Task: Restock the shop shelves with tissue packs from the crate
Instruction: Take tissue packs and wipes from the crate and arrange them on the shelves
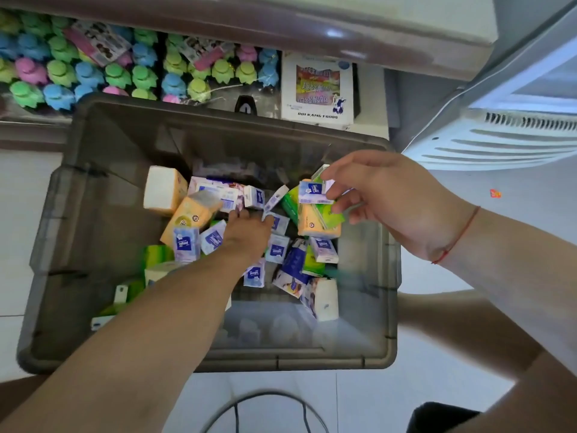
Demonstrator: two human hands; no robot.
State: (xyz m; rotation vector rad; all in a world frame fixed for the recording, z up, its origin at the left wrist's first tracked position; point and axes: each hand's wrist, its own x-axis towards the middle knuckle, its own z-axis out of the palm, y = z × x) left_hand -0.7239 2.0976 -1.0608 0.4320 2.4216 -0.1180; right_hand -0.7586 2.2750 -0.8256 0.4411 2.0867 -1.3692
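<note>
A grey see-through crate (pixel 62 232) stands on the floor in front of a low shelf. Several tissue packs lie jumbled inside: small blue-and-white packs (pixel 277 249), orange packs (pixel 187 220) and green packs (pixel 312 264). My left hand (pixel 249 234) reaches down into the middle of the pile, its fingertips on the small packs; its back faces me, so any grip is hidden. My right hand (pixel 390 204) hovers over the crate's far right side and pinches a small blue-and-white tissue pack (pixel 312 191) between thumb and fingers.
The low shelf (pixel 218 23) behind the crate holds several green, blue and pink plastic items (pixel 62 73) and a white food box (pixel 317 89). A white appliance (pixel 499 132) stands at the right. A black cable (pixel 268 398) loops on the floor near me.
</note>
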